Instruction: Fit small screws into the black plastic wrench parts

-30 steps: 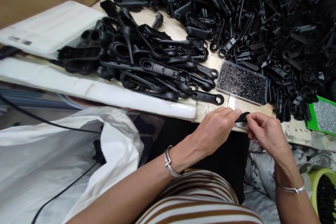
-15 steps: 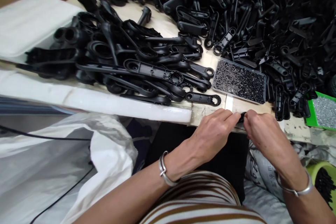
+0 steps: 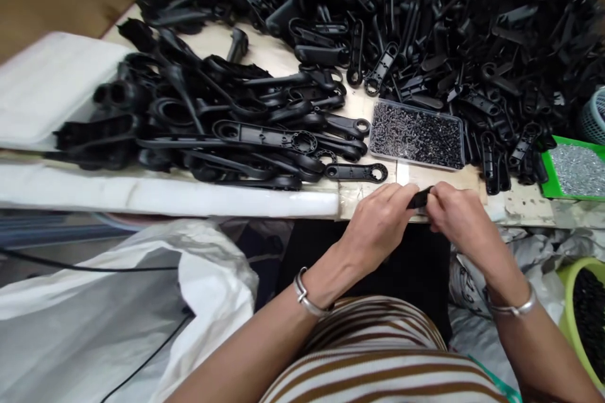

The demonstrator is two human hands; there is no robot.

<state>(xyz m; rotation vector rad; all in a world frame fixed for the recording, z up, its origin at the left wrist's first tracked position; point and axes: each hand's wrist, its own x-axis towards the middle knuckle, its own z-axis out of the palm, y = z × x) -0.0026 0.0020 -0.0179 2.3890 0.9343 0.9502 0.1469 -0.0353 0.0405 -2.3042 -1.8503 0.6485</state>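
Between my hands, at the front edge of the table, is a small black plastic part point(image 3: 420, 199), mostly covered by my fingers. My left hand point(image 3: 378, 220) is closed on its left end. Curled fingers of my right hand point(image 3: 456, 211) grip its right end. Just beyond my hands lies a black plastic arm with a ring end point(image 3: 357, 172). Behind them stands a clear box of tiny black pieces point(image 3: 416, 134).
Black plastic arms point(image 3: 265, 138) are heaped at the left, and a larger pile point(image 3: 425, 12) covers the back. At the right sit a green tray of small silvery pieces point(image 3: 548, 167) and a yellow-green tub point(image 3: 570, 308). A white sack point(image 3: 208, 277) hangs open below left.
My hands have moved slightly apart, so more of the black part shows between them. The camera view has shifted, and more of the tub and blue basket at the right is visible.
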